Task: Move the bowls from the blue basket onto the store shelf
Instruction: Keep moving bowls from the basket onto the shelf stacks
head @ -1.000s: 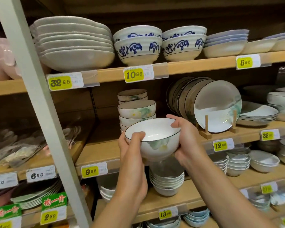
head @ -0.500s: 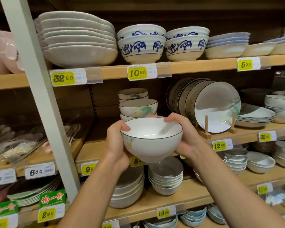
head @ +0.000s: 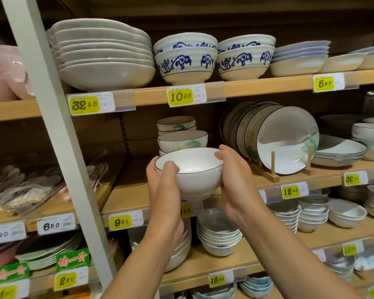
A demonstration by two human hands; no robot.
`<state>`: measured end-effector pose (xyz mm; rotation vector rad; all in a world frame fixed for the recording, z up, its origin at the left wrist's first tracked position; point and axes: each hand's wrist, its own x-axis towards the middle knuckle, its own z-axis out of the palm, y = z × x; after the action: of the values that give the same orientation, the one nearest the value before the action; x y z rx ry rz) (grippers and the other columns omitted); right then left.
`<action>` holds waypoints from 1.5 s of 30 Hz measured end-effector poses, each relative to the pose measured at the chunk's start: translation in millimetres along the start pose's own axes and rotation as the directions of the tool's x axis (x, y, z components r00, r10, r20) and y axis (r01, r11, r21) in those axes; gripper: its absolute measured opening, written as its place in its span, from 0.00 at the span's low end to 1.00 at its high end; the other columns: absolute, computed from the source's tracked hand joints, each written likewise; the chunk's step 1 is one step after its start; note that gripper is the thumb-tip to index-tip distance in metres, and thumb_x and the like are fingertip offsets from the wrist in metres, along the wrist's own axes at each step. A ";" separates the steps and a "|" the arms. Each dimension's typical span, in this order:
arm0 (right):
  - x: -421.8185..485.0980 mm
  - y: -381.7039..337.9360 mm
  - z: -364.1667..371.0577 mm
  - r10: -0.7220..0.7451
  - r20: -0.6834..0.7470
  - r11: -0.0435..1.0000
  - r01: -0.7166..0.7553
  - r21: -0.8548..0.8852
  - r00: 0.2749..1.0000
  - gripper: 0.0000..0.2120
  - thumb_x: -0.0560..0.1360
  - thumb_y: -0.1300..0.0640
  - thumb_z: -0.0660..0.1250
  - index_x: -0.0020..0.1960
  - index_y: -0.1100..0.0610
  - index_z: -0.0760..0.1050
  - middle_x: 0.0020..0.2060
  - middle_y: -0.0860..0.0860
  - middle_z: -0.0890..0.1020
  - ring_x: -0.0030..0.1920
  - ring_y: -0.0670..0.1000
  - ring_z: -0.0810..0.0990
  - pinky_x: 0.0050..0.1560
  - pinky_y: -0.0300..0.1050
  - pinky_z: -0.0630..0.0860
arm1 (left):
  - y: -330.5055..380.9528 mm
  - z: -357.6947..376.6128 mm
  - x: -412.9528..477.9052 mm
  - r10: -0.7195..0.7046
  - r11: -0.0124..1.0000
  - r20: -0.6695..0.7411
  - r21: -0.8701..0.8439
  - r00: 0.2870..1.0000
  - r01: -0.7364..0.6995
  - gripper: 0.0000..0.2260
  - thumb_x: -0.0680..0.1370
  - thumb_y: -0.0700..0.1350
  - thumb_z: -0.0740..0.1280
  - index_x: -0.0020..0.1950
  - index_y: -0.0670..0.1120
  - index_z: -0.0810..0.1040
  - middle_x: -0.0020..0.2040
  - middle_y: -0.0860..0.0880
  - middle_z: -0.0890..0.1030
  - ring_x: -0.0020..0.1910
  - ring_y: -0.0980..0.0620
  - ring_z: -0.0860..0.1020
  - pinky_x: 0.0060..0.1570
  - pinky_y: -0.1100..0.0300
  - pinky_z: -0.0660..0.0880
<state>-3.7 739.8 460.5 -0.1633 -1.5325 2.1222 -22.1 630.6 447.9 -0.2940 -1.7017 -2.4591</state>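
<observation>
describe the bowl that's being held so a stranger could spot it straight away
Find the wooden shelf edged with the yellow 9.95 price tag. Before its stack of dark-rimmed bowls, the left hand and right hand cup one white bowl. Only it is held, and its near side is plain, unlike the leaf-painted stacked ones.

Head camera, close before shelf (head: 132,188)

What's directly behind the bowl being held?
A stack of black-rimmed bowls with green print, another stack farther back, both on the middle shelf. The held bowl covers the near stack's lower bowls, so their count is unclear.
</observation>
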 end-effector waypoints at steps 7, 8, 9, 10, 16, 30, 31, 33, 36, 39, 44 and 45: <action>14.9 -6.6 -19.9 0.034 0.290 0.999 -0.026 -0.030 0.956 0.14 0.79 0.49 0.60 0.55 0.53 0.81 0.53 0.49 0.85 0.56 0.48 0.81 0.56 0.47 0.77 | 21.6 -16.1 16.0 -0.163 0.980 0.034 -0.107 0.986 0.166 0.09 0.73 0.48 0.58 0.42 0.47 0.77 0.33 0.49 0.84 0.30 0.49 0.83 0.26 0.61 0.75; 17.4 -6.7 -24.3 0.073 0.346 0.996 -0.083 0.013 0.935 0.19 0.77 0.46 0.61 0.60 0.55 0.80 0.58 0.54 0.83 0.61 0.53 0.80 0.62 0.52 0.75 | 22.8 -17.7 17.0 -0.209 0.971 0.064 -0.106 0.976 0.215 0.09 0.72 0.48 0.58 0.42 0.46 0.77 0.38 0.47 0.85 0.35 0.46 0.83 0.32 0.57 0.77; 18.3 -6.4 -29.2 0.093 0.410 0.991 -0.122 0.047 0.907 0.23 0.76 0.42 0.62 0.64 0.55 0.77 0.61 0.55 0.81 0.63 0.54 0.78 0.63 0.52 0.76 | 23.6 -19.5 18.5 -0.255 0.958 0.093 -0.111 0.962 0.265 0.10 0.71 0.48 0.59 0.42 0.45 0.76 0.44 0.44 0.84 0.41 0.42 0.82 0.40 0.52 0.76; 18.3 -5.0 -33.7 0.096 0.473 0.989 -0.139 0.057 0.876 0.27 0.73 0.38 0.64 0.66 0.53 0.76 0.63 0.54 0.80 0.64 0.54 0.78 0.60 0.50 0.78 | 24.8 -20.3 18.8 -0.297 0.944 0.115 -0.114 0.948 0.310 0.10 0.70 0.47 0.59 0.43 0.44 0.75 0.48 0.42 0.83 0.46 0.39 0.81 0.47 0.49 0.75; 9.5 12.3 -46.5 0.021 0.546 0.995 -0.068 0.067 0.838 0.27 0.64 0.33 0.74 0.58 0.46 0.82 0.59 0.51 0.83 0.60 0.50 0.81 0.49 0.43 0.80 | 19.5 -23.6 17.7 -0.362 0.906 0.241 -0.134 0.900 0.400 0.24 0.77 0.59 0.58 0.57 0.42 0.80 0.53 0.40 0.84 0.51 0.39 0.83 0.52 0.47 0.78; 41.6 -4.0 -54.1 -0.233 0.606 0.967 0.112 0.230 0.761 0.43 0.65 0.45 0.79 0.73 0.60 0.66 0.69 0.57 0.74 0.70 0.55 0.72 0.64 0.44 0.74 | 26.6 -23.4 27.2 0.240 0.926 0.487 0.146 0.840 -0.349 0.49 0.53 0.61 0.82 0.70 0.51 0.68 0.61 0.54 0.80 0.62 0.54 0.78 0.53 0.63 0.77; 47.9 -6.7 -51.2 -0.245 0.615 0.966 0.131 0.224 0.750 0.42 0.66 0.46 0.79 0.73 0.59 0.66 0.69 0.56 0.74 0.70 0.54 0.71 0.65 0.43 0.73 | 31.2 -24.1 34.3 0.242 0.919 0.492 0.159 0.836 -0.360 0.49 0.53 0.60 0.82 0.70 0.50 0.68 0.62 0.53 0.79 0.62 0.54 0.77 0.54 0.62 0.77; 60.5 -10.7 -43.9 -0.261 0.622 0.964 0.164 0.209 0.739 0.37 0.67 0.46 0.78 0.72 0.56 0.69 0.68 0.53 0.75 0.70 0.52 0.72 0.64 0.40 0.72 | 41.4 -24.8 49.4 0.236 0.900 0.521 0.201 0.820 -0.387 0.49 0.53 0.60 0.82 0.70 0.50 0.68 0.63 0.53 0.79 0.63 0.55 0.77 0.56 0.63 0.76; 77.8 -12.8 -32.8 -0.272 0.614 0.962 0.215 0.167 0.741 0.34 0.69 0.46 0.76 0.71 0.54 0.70 0.67 0.51 0.76 0.70 0.50 0.72 0.63 0.38 0.72 | 50.8 -23.7 70.9 0.225 0.883 0.546 0.237 0.807 -0.406 0.47 0.53 0.62 0.81 0.68 0.50 0.69 0.61 0.54 0.80 0.62 0.56 0.78 0.55 0.64 0.76; 91.3 -10.0 -24.8 -0.288 0.590 0.956 0.261 0.133 0.755 0.34 0.71 0.44 0.73 0.71 0.57 0.69 0.66 0.52 0.77 0.70 0.52 0.72 0.63 0.39 0.72 | 54.1 -22.2 85.5 0.220 0.885 0.525 0.247 0.822 -0.395 0.50 0.51 0.66 0.80 0.68 0.48 0.70 0.62 0.50 0.80 0.62 0.53 0.78 0.58 0.60 0.76; 107.5 -11.7 -15.2 -0.362 0.585 0.930 0.325 0.171 0.726 0.30 0.75 0.45 0.69 0.72 0.58 0.70 0.67 0.55 0.76 0.70 0.54 0.71 0.67 0.43 0.70 | 58.1 -22.7 107.1 0.239 0.892 0.553 0.200 0.798 -0.405 0.52 0.53 0.64 0.80 0.70 0.45 0.68 0.64 0.47 0.79 0.63 0.50 0.77 0.63 0.52 0.75; 111.0 -12.9 -13.7 -0.373 0.583 0.925 0.337 0.174 0.722 0.29 0.75 0.45 0.69 0.72 0.57 0.70 0.67 0.55 0.76 0.70 0.54 0.71 0.67 0.42 0.70 | 56.9 -23.8 111.8 0.236 0.890 0.561 0.202 0.794 -0.408 0.53 0.53 0.65 0.80 0.71 0.44 0.67 0.65 0.47 0.78 0.64 0.50 0.77 0.64 0.50 0.73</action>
<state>-89.7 806.5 489.1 0.8616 -1.6572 1.9789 -120.0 588.2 518.0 -1.2029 -1.9848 -1.9133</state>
